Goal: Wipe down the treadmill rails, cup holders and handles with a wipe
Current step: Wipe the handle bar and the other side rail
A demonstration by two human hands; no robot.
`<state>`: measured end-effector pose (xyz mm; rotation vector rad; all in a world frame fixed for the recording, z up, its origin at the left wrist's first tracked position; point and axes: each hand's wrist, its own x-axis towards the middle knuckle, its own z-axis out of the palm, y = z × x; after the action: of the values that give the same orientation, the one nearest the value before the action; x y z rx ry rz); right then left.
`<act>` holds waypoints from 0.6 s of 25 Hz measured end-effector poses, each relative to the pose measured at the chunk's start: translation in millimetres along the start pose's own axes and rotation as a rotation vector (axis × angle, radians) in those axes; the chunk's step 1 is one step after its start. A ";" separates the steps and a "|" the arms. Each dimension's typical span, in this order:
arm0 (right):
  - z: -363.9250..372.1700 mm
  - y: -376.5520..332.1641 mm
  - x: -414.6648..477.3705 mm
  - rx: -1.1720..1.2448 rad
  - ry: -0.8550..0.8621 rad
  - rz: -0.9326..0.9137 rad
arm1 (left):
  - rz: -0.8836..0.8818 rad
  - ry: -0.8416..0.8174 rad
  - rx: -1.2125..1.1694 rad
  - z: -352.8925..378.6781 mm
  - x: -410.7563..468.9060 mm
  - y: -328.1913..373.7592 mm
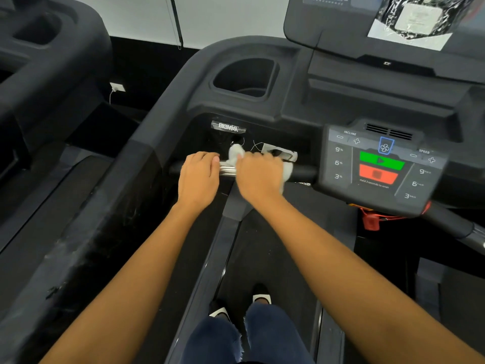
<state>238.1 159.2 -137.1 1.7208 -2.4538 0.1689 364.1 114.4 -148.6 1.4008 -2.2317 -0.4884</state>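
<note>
On the left-to-right handle [227,170], right hand [258,176] grips the wipe [235,153].

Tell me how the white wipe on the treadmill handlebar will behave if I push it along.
Probably floppy: the wipe bunches and folds over the handlebar under the right hand. Likely light, since a loose end sticks up unsupported. It should slide easily on the shiny metal section.

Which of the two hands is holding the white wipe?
The right hand, curled round the wipe on the handle; the left hand beside it grips only the handle.
</note>
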 end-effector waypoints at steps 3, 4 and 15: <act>12.9 -10.7 -15.2 0.079 0.112 -0.132 | -0.053 0.065 -0.095 0.6 -8.1 -8.9; 20.4 -4.1 -28.7 0.171 0.153 -0.160 | -0.069 0.101 -0.139 0.8 -10.5 -9.4; -18.9 -21.5 -41.2 2.115 0.208 1.245 | -0.089 0.204 -0.195 -6.7 -12.9 -4.3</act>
<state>273.1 193.2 -125.6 -0.6338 -2.1368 3.2833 375.9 124.0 -147.8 1.3856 -1.9140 -0.5507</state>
